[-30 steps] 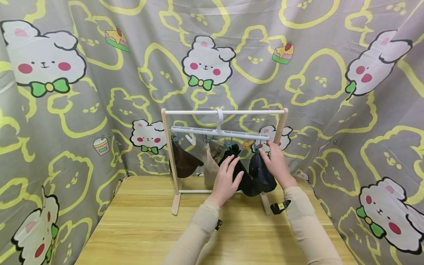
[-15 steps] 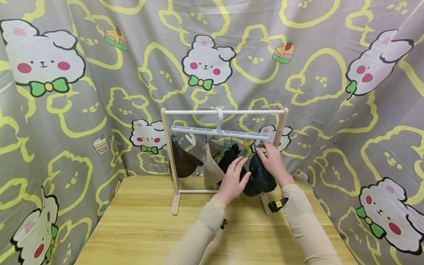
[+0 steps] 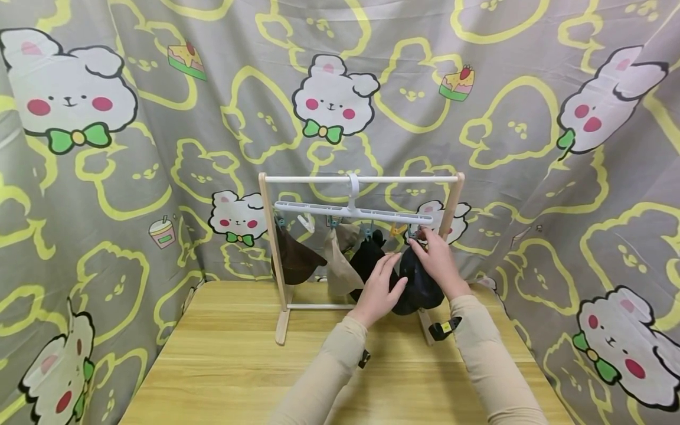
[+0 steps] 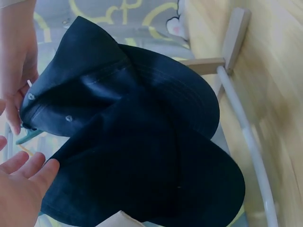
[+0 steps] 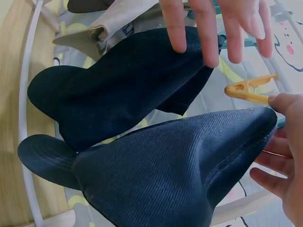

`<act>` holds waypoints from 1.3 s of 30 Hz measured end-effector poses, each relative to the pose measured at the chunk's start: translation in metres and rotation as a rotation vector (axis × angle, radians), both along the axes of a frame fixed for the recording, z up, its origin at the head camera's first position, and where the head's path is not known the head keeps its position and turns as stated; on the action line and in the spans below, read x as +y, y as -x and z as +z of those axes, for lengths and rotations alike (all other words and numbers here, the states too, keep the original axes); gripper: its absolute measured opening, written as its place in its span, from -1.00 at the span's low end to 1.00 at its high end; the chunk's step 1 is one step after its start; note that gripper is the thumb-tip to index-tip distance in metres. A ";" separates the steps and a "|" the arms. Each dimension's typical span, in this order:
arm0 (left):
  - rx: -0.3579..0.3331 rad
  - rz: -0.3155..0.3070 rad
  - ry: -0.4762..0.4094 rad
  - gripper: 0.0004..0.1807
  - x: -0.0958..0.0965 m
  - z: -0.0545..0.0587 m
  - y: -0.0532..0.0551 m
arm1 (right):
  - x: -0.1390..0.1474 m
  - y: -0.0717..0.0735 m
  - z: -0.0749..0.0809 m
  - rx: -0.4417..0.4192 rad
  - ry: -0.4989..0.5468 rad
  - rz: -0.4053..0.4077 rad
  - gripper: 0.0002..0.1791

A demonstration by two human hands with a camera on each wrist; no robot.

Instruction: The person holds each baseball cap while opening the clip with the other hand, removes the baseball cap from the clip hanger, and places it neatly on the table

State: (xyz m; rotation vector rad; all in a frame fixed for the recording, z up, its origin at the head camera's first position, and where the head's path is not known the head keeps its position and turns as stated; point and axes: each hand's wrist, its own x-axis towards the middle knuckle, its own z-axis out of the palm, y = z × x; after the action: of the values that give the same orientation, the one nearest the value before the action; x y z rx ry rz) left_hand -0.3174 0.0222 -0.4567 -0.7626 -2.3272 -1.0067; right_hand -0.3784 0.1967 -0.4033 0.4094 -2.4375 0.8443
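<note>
Several caps hang by pegs from a white hanger (image 3: 319,209) on a small wooden rack. My right hand (image 3: 441,260) is at the top edge of the navy cap (image 3: 422,283), thumb and fingers either side of a teal clothes peg (image 5: 281,123), which it seems to pinch; the hand and cap partly hide it. My left hand (image 3: 378,292) is in front of the black cap (image 5: 123,85), its fingers fairly straight. In the left wrist view its fingertips lie by the black cap's edge; whether they touch it I cannot tell.
Left of the black cap hang a beige cap (image 3: 340,265) and a brown cap (image 3: 297,260). A yellow peg (image 5: 251,90) and a white peg (image 3: 306,223) dangle from the hanger. The rack (image 3: 459,200) stands on a wooden table (image 3: 212,354) before a patterned curtain (image 3: 212,88).
My left hand has moved right and slightly down across the black cap. My right hand has shifted slightly left, its fingers closing in around the teal peg. The caps hang nearly still.
</note>
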 end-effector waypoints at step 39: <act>-0.238 0.025 0.031 -0.36 0.005 -0.019 0.011 | -0.008 0.005 0.006 -0.103 0.164 -0.032 -0.62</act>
State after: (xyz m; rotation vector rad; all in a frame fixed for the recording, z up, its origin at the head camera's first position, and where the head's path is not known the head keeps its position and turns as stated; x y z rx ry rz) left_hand -0.3286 0.0270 -0.4753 -0.6537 -2.5519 -1.1055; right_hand -0.3834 0.1888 -0.3969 0.2718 -2.4374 1.0664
